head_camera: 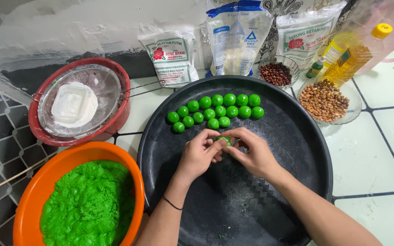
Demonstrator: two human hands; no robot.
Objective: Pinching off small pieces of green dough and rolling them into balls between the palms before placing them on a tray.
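Green dough piece (225, 139) between both hands (228, 152)

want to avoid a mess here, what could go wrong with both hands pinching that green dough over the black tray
The dough piece pinched between the left hand and right hand could tear. The finished green balls touch in their rows and may stick together. The orange bowl of dough sits near the counter edge and might tip.
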